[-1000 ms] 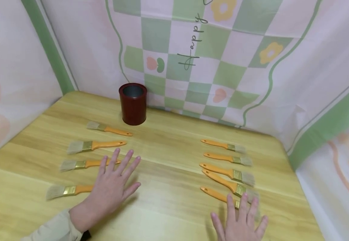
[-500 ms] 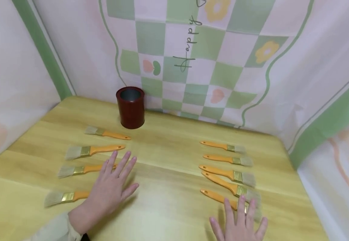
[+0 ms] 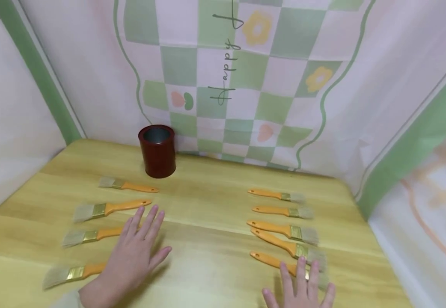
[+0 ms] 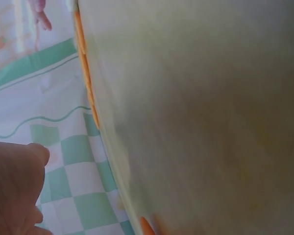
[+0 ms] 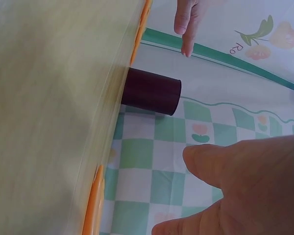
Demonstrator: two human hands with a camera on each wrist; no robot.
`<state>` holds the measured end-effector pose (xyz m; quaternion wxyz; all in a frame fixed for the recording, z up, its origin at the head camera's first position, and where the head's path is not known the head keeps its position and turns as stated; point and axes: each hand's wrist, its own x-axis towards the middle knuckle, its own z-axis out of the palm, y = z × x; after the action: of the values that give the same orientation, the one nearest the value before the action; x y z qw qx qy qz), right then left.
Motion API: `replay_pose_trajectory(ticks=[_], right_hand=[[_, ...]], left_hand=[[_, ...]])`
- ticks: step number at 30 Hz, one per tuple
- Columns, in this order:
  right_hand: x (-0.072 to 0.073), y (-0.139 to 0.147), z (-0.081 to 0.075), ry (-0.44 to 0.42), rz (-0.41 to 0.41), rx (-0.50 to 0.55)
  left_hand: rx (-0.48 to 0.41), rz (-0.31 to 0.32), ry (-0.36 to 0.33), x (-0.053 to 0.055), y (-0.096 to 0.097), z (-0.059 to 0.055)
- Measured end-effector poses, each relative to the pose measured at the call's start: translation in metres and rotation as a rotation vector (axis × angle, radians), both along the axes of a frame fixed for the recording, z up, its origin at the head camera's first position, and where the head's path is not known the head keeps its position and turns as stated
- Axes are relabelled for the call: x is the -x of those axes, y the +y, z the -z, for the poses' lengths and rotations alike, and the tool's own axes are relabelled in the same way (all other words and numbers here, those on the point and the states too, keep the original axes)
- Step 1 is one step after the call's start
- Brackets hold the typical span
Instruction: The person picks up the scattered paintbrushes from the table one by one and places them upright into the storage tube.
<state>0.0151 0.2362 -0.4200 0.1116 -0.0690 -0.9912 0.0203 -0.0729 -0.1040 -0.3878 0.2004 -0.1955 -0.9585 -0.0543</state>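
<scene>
My left hand is spread palm down over the left part of the table, its fingers straight and holding nothing. It overlaps the handles of the two nearest left paintbrushes, one of them this brush; its fingertips are close to the handle end of another paintbrush. At the lower right my right hand is likewise spread with nothing in it. Its fingertips overlap the nearest right paintbrush. All the paintbrushes have orange handles, brass-coloured ferrules and pale bristles. A dark red can stands upright at the back left, its top uncovered.
Several paintbrushes lie in a column on each side of the wooden table, handles pointing inward. On the right, two brushes, including this one, lie almost touching. A printed cloth with green checks hangs right behind the table's back edge.
The head view has tilted, so the table, can and brushes appear lower and slightly further left. Both hands stay spread in nearly the same places over the table; no brush has moved.
</scene>
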Motion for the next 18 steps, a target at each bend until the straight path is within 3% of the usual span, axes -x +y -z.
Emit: replay_pose_trajectory(ticks=[5,11,18], right_hand=[[-0.004,0.0,0.008,0.053,-0.016,-0.007],[-0.004,0.0,0.012,0.153,-0.031,-0.039],[-0.001,-0.001,0.005,0.121,-0.001,-0.034]], left_hand=[[-0.036,0.013,0.058,0.003,0.0,0.003],[-0.058,0.013,0.047,0.005,0.002,0.004],[-0.09,0.009,0.053,0.006,0.001,0.003]])
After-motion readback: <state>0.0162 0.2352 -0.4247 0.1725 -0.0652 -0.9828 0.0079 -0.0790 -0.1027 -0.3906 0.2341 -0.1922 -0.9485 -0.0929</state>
